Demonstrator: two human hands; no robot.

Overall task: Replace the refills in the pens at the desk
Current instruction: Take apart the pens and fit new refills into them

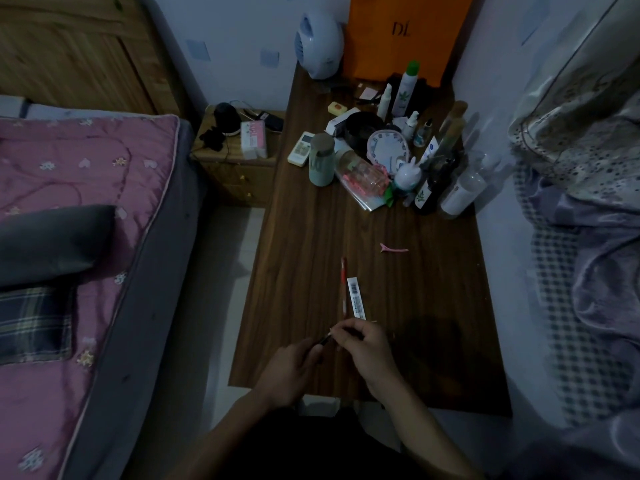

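Pen (323, 340), dark & thin, is hanging just above the near end of the desk (311, 237), held btwn both hands. Left hand (294, 368) is gripping its lower end, fingers curling round the barrel. Right hand (367, 351) is pinching the upper end w/ thumb & fingertips, other fingers curling in. Light is too dim to tell whether the pen is whole or taken apart.

Just beyond the hands a red pen (343, 289) is lying on the wood, pointing away from the person. A white packet (356, 297) w/ a barcode is lying right beside it on the right, nearly parallel. Further back a pink hair clip (393, 249) is sitting alone, well apart from both.

At the far end clutter is crowding the desk: a pale green bottle (321, 161) standing upright, a white remote (302, 148) just left of it, a round clock (386, 147), a white rabbit figure (407, 174), several more bottles. An orange bag (405, 32) is standing against the back wall, w/ a round white appliance (318, 45) on its left. A bed (86, 168) w/ a pink cover is running along the desk's left side.
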